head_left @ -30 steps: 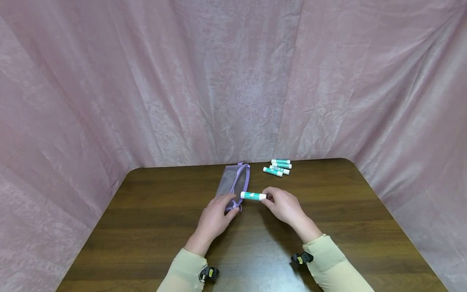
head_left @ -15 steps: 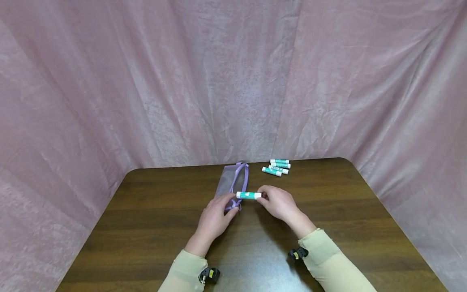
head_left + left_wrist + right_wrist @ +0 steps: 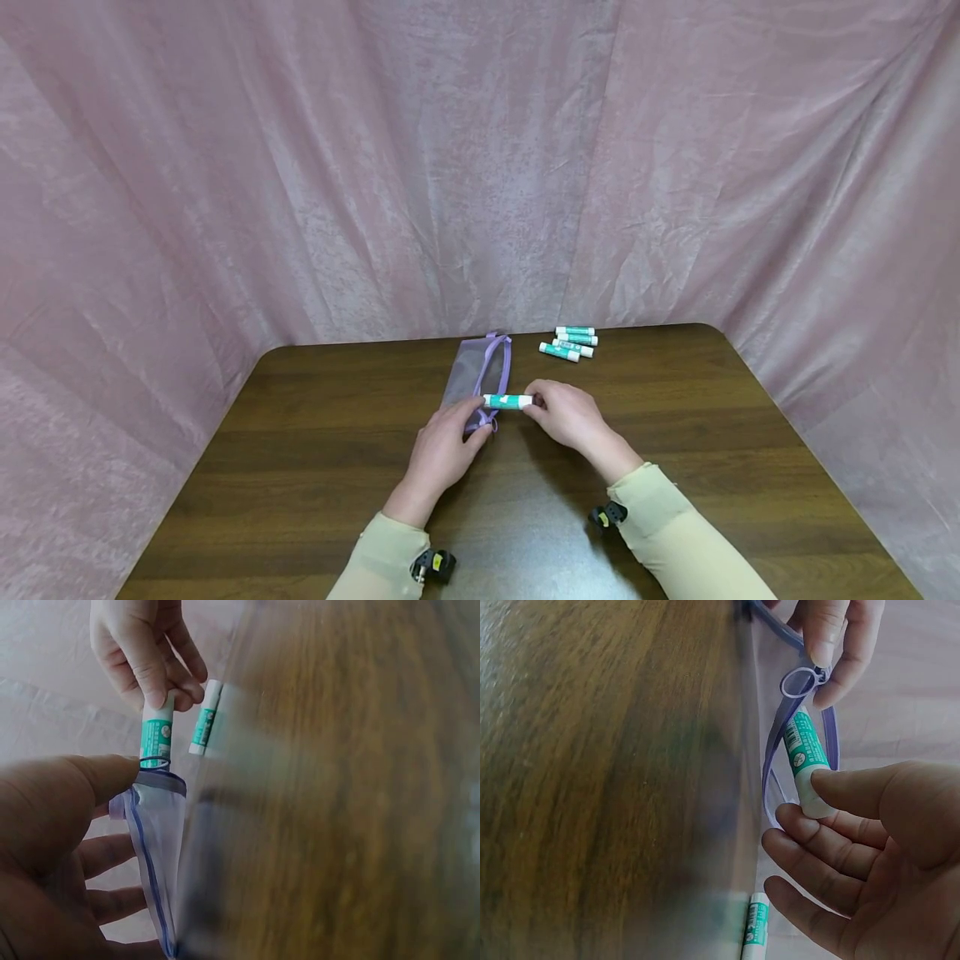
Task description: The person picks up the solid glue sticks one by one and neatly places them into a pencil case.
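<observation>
A translucent pouch with a purple zip lies with its mouth apart. At its near end, my left hand holds the rim between thumb and fingers; the zip's ring pull shows beside them in the right wrist view. My right hand pinches a green-and-white glue stick by one white end. The stick's far end is inside the mouth, behind the zip edge in the right wrist view. Right thumb and fingertips meet on the white end.
Several more glue sticks lie in a loose group near the far edge, right of the pouch. The brown wooden table ends at a pink curtain behind. A black wrist camera sits on the left sleeve.
My right hand has carried the glue stick leftward, so its far end has gone from beside the pouch's mouth to within it. The left hand keeps its hold with almost no movement.
</observation>
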